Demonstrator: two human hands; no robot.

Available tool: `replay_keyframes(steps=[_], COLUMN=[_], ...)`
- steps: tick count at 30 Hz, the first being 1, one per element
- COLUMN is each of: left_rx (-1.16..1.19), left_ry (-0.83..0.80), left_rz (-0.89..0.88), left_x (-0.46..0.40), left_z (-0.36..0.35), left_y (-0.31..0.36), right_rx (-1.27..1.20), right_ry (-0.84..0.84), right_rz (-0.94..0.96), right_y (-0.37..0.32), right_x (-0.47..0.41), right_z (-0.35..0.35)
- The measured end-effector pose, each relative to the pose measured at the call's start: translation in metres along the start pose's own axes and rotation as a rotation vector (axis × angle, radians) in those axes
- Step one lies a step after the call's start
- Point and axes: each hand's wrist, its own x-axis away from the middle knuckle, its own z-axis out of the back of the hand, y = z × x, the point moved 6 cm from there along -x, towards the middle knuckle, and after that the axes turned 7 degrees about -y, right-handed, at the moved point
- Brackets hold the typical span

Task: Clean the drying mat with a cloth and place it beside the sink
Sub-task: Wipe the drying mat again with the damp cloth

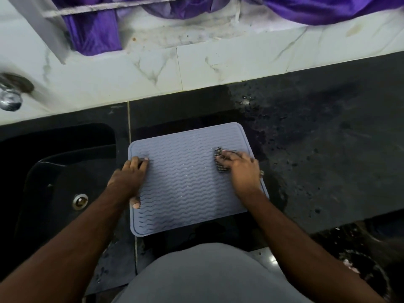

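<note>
A grey-blue drying mat with wavy ridges lies flat on the black counter, just right of the black sink. My left hand rests on the mat's left edge, fingers spread flat and thumb lower down on the edge. My right hand presses a small dark bunched cloth onto the mat's right part, fingers curled over it. Most of the cloth is hidden under the fingers.
The sink has a metal drain. A chrome tap sticks out of the white marble ledge at far left. Wet patches and droplets cover the counter right of the mat. Purple fabric hangs behind the ledge.
</note>
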Motion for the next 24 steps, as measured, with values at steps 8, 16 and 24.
replay_keyframes(steps=[8, 16, 24], left_rx=[0.086, 0.457, 0.370], left_ry=[-0.071, 0.073, 0.162], left_rz=[-0.072, -0.185, 0.045], left_x=[0.014, 0.016, 0.010], left_z=[0.000, -0.001, 0.002], left_y=[0.000, -0.007, -0.013], right_rx=[-0.085, -0.153, 0.093], right_ry=[0.077, 0.022, -0.049], right_rz=[-0.190, 0.395, 0.503], right_y=[0.023, -0.152, -0.190], right_x=[-0.014, -0.032, -0.038], right_z=[0.028, -0.003, -0.052])
